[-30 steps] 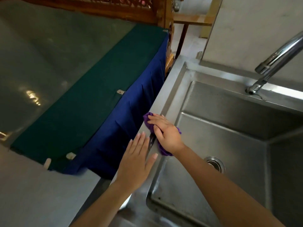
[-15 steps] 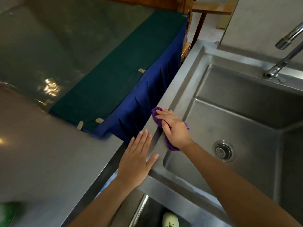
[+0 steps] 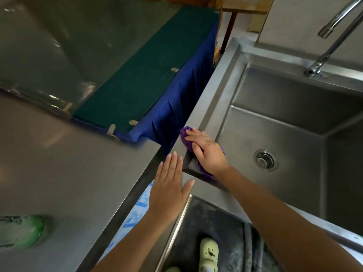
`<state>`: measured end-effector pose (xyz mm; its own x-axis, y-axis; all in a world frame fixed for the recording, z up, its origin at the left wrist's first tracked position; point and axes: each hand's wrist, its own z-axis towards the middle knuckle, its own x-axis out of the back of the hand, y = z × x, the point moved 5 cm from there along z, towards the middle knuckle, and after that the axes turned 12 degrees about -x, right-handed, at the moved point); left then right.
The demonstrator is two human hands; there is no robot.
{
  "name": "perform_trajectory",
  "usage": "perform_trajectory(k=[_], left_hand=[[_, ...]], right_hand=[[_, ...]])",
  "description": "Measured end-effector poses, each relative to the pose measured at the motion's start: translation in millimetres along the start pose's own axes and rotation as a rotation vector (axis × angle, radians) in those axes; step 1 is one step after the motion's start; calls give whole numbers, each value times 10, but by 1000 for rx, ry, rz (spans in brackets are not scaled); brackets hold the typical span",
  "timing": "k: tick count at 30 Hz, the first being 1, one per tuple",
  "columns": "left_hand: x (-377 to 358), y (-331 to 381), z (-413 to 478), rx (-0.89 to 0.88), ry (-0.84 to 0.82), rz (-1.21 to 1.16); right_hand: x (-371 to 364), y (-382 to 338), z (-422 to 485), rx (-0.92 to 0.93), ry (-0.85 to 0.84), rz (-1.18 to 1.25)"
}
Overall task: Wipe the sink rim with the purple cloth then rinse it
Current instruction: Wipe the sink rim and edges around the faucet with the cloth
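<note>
A steel sink fills the right half of the view; its left rim (image 3: 214, 83) runs from the near-left corner toward the wall. My right hand (image 3: 208, 152) lies on the purple cloth (image 3: 185, 137) and presses it onto that rim near the front-left corner, fingers laid over the bunched cloth. Purple edges stick out past the fingertips and under the wrist. My left hand (image 3: 169, 189) rests flat on the steel beside the sink corner, fingers straight and together, holding nothing. The tap (image 3: 330, 48) rises at the back right, with no water running.
The drain (image 3: 265, 160) sits in the basin floor. A grey steel counter (image 3: 59, 169) lies to the left, with a blurred green object (image 3: 21, 230) at its near-left edge. A green and blue covered table (image 3: 149, 75) stands behind. A pale shoe (image 3: 209, 254) shows on the floor below.
The camera has tilted down and back, so the counter, floor and shoe came into view. My right hand with the cloth stays near the front-left rim corner; my left hand stays flat beside it.
</note>
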<state>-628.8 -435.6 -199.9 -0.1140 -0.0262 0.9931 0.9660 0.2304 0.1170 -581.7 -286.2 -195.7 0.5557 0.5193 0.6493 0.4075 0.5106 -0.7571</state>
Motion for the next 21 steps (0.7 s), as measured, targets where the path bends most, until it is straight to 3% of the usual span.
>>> perform_trajectory(k=[8, 15, 19, 21], left_hand=[[-13, -2, -43, 0, 14, 7], [-23, 2, -68, 21, 33, 10], [-30, -1, -110, 44, 48, -15], [-31, 21, -186, 68, 83, -46]], right_hand=[[-22, -89, -318, -23, -127, -13], [147, -142, -592, -68, -275, -242], [190, -281, -750, -223, -130, -282], [248, -273, -872, -389, 17, -177]])
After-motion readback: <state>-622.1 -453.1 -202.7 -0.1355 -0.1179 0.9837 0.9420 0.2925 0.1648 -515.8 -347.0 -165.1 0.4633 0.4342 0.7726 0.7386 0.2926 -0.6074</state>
